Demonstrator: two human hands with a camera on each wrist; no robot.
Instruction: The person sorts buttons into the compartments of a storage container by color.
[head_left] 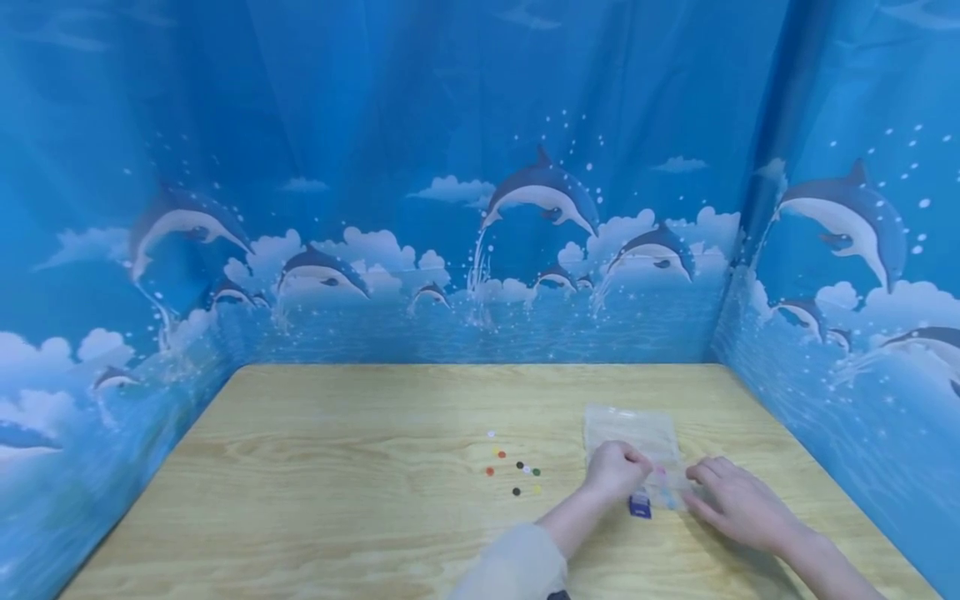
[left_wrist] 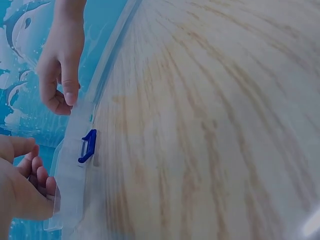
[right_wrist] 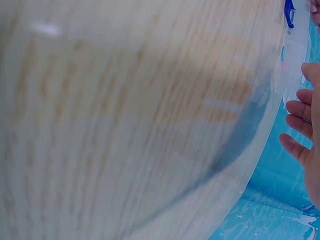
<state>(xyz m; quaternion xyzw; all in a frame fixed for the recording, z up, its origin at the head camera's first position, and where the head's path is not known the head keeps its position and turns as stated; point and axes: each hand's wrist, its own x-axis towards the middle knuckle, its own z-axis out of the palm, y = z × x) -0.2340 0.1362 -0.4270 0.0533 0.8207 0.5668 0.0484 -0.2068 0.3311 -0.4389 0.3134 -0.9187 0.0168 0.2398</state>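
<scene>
A clear plastic box (head_left: 672, 457) with a blue latch (head_left: 640, 506) stands at the right side of the table, its clear lid (head_left: 626, 422) tilted up behind. Pink and blue small pieces show inside. Over the box's left part is my left hand (head_left: 617, 469), fingers curled and tips close together; whether they pinch something small is hidden. My right hand (head_left: 738, 498) is beside the box's right end, fingers relaxed and slightly bent, holding nothing visible. Contact with the box cannot be made out. In the left wrist view the latch (left_wrist: 88, 146) hangs on the box's front.
Left of the box, small round discs lie scattered on the wooden table (head_left: 315, 475): an orange disc (head_left: 490, 472), a black disc (head_left: 516, 492), a green disc (head_left: 536, 472), a white disc (head_left: 491, 433) and others. Blue dolphin-print curtains (head_left: 420, 208) enclose the back and sides.
</scene>
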